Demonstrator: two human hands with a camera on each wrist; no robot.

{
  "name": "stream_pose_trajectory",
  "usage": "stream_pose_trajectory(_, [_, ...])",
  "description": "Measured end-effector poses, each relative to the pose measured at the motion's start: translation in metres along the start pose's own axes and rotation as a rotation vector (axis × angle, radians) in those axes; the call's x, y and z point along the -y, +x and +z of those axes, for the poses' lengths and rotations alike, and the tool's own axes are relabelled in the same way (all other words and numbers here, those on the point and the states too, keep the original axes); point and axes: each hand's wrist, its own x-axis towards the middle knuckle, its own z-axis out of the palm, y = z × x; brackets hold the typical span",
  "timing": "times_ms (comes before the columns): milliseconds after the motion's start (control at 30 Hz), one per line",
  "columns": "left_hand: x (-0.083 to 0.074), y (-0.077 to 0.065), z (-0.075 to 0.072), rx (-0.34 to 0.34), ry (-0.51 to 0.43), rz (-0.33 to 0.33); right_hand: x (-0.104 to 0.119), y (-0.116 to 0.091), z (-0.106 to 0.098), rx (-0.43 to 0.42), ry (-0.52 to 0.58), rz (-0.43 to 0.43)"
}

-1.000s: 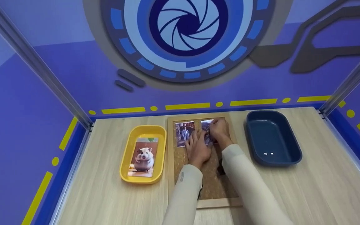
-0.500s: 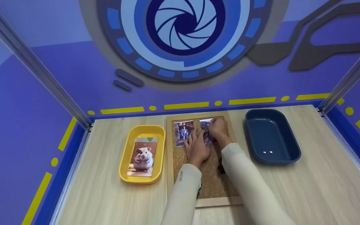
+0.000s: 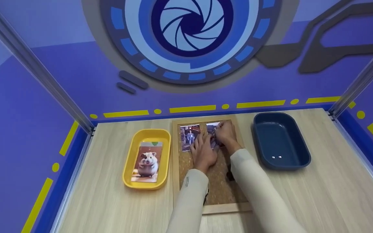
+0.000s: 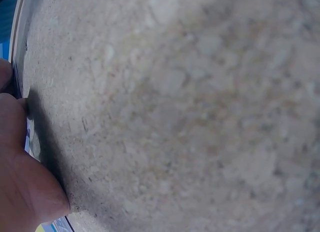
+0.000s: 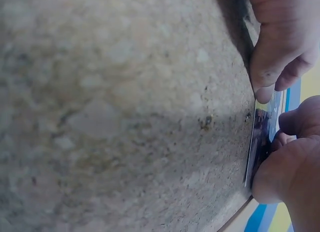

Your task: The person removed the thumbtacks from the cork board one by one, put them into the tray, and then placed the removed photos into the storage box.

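Head view: cork board (image 3: 218,189) lies on the table (image 3: 105,200) between two trays. First photo (image 3: 189,134) lies flat at the board's upper left; whether a pin holds it, cannot tell. Second photo (image 3: 211,127) sits at upper right, partly covered by both hands. Left hand (image 3: 205,154) rests with fingers extended, over the first photo's lower corner and beside the second. Right hand (image 3: 226,132) has fingers curled tight at the second photo; what they pinch, if anything, is hidden. Third photo, a hamster (image 3: 148,163), lies in the yellow tray (image 3: 164,161). Blue tray (image 3: 280,137) shows two bright spots, pins or glints, unclear.

Progress, judged: one photo placed, second being fixed, hamster untouched.

Left wrist view: mostly blurred cork. Left hand at the left edge, its grip not readable here.

Right wrist view: second photo edge-on between both hands. Left thumb touches its near edge; right thumb and fingers bunch close over it, narrow gap. No pin made out. Fixing looks unfinished.
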Motion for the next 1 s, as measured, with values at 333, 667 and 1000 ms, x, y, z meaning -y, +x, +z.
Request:
stream_pose_trajectory(333, [-0.001,0.000,-0.001,0.007,0.029,-0.005,0.000,-0.009,-0.009,0.015,0.068,-0.012])
stream_pose_trajectory(667, [0.000,0.003,0.001,-0.001,0.031,0.002,-0.003,-0.010,-0.012,0.032,0.124,-0.017])
stream_pose_trajectory(1000, [0.001,0.001,0.001,-0.021,0.029,0.018,-0.007,-0.009,-0.012,0.025,0.229,-0.026])
